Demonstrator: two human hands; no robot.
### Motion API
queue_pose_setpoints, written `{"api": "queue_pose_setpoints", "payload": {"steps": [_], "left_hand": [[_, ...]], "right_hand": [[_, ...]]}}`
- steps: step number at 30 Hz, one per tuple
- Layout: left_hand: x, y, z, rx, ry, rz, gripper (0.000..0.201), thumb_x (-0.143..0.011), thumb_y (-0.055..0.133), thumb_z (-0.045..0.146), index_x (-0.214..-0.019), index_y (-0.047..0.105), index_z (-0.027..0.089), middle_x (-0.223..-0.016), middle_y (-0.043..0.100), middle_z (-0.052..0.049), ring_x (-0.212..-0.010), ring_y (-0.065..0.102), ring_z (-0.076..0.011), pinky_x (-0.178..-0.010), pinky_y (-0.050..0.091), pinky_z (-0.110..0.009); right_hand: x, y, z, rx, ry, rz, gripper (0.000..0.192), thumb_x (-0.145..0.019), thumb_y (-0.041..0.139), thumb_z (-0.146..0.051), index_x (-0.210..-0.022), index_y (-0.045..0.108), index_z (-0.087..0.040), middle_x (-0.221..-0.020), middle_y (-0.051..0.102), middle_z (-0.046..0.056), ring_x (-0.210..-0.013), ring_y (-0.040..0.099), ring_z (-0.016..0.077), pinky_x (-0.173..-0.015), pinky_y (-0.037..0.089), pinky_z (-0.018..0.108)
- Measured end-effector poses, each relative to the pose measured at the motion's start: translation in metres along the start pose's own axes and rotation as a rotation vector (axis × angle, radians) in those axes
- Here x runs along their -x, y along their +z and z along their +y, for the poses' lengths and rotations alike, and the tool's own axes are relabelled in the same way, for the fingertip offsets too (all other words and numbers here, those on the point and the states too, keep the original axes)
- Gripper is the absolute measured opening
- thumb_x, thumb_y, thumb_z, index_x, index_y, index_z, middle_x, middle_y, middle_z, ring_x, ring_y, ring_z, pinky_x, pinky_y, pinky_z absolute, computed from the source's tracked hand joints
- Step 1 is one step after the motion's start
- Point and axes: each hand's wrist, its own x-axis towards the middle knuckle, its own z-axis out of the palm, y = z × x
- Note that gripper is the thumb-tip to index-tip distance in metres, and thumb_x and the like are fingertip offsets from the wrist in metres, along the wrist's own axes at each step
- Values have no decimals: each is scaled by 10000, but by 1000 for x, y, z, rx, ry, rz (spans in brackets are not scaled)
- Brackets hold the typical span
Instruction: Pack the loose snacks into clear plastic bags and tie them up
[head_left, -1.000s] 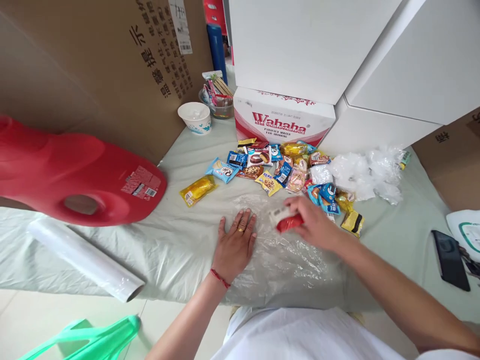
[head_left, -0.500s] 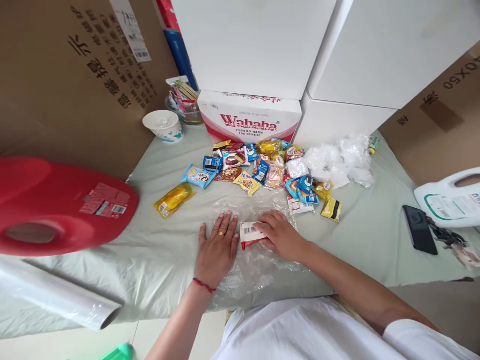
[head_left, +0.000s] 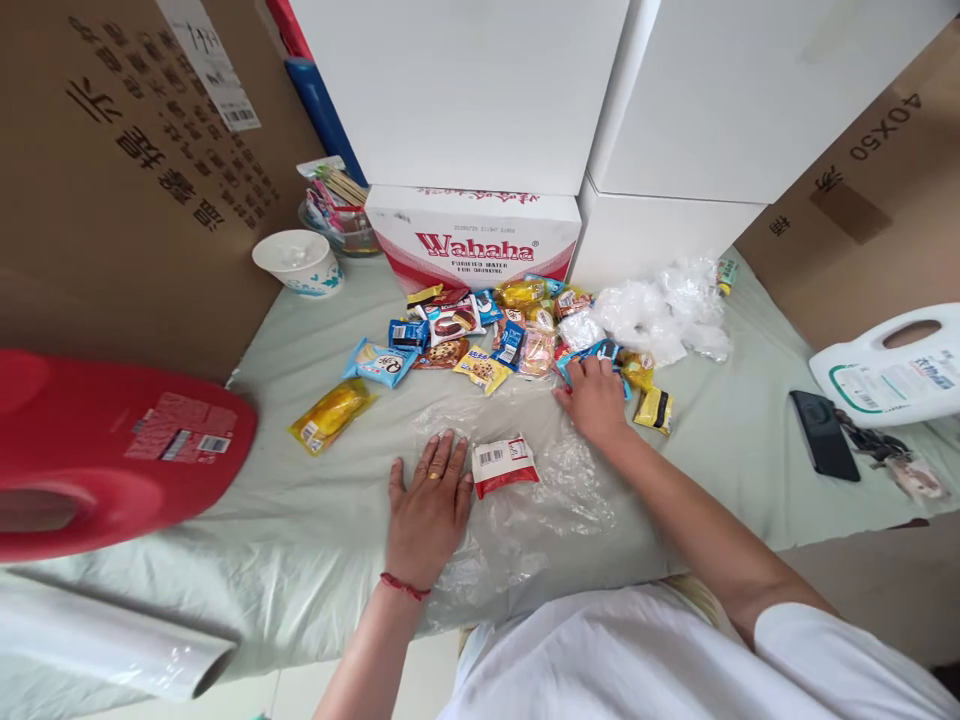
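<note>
My left hand lies flat with fingers stretched on a sheet of clear plastic film. Just right of its fingertips, a red and white snack packet rests on the film, free of both hands. My right hand reaches over blue snack packets at the near right of the pile, its thumb apart from the fingers. The fingertips touch these packets and partly cover them. A small yellow and black packet is beside that hand. Left of the pile lie a yellow wrapped snack and a light blue packet.
A Wahaha carton and white boxes stand behind the pile. Crumpled clear plastic lies right of it. A red jug, a film roll and a paper cup are left; a phone and white bottle right.
My right hand has let go of the red and white packet and moved forward and right to the blue packets. My left hand stays on the film. The view has shifted slightly.
</note>
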Motion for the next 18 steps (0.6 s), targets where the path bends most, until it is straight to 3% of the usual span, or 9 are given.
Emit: {"api": "queue_pose_setpoints", "payload": {"steps": [5,10,14,16,18], "left_hand": [[1,-2,2,-3,-22,-41,512,-1076,329,364,-1545,492,238,-1637,432,-108,-1517,422,-305,-1243,193,-661],[1,-3,4,6,-47,-77,526,-1088,298,377,-1577,438,242,-1667,377,-90,-1554,361,-284,-1259,157,-654],[1,-4,2,23,-69,-81,541,-1093,271,382,-1601,396,246,-1676,360,-91,-1552,366,-276,-1269,169,-627],[2,-5,1,41,-74,-79,545,-1091,273,378,-1611,376,249,-1676,360,-95,-1546,379,-277,-1272,178,-616],[2,-4,1,54,-75,-75,547,-1090,276,371,-1616,365,249,-1677,359,-99,-1547,377,-280,-1274,175,-616]], "right_hand": [[-14,-4,-3,59,24,-63,317,-1063,429,-297,-1088,711,-156,-1142,639,170,-1122,492,320,-848,399,387],[-18,-2,-5,105,64,-12,383,-1021,550,-438,-1211,650,-120,-1215,626,199,-1163,513,347,-852,400,390],[-20,-5,-4,88,62,-69,284,-1028,514,-307,-1169,677,-122,-1129,686,176,-1067,603,310,-840,413,378],[-14,-16,4,17,65,-3,278,-1032,472,-273,-1096,711,-146,-1066,704,151,-1013,629,289,-820,424,369],[-2,-32,13,-139,81,165,286,-1026,473,-304,-1054,724,-169,-1041,706,128,-987,635,272,-807,441,361]]}}
